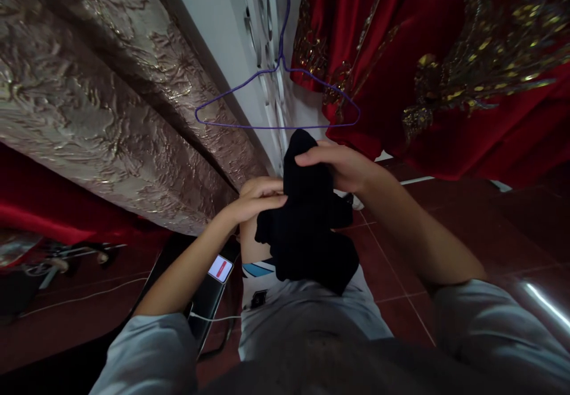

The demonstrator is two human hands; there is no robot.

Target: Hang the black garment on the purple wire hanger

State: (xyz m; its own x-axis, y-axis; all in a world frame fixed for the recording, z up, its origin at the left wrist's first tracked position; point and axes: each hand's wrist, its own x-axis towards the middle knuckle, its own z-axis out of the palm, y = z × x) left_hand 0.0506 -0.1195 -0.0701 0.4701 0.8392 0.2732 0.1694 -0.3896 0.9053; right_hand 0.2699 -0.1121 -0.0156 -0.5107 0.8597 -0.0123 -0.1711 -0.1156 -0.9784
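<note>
A black cloth garment (307, 228) is bunched over my lap, its exact kind hard to make out in the dark folds. My right hand (341, 163) grips its upper part, thumb lying across the front and fingers hidden behind. Lower down on the other side, my left hand (258, 199) pinches the garment's edge between thumb and fingers. Just above the cloth, a purple wire hanger (278, 71) hangs bare from a white rack.
Red satin fabric with gold sequins (445, 74) hangs at the upper right. A beige textured curtain (124, 98) fills the left. A lit phone (220, 269) lies on a black surface beside my left arm, near a white cable (214, 319). The floor has red tiles (392, 258).
</note>
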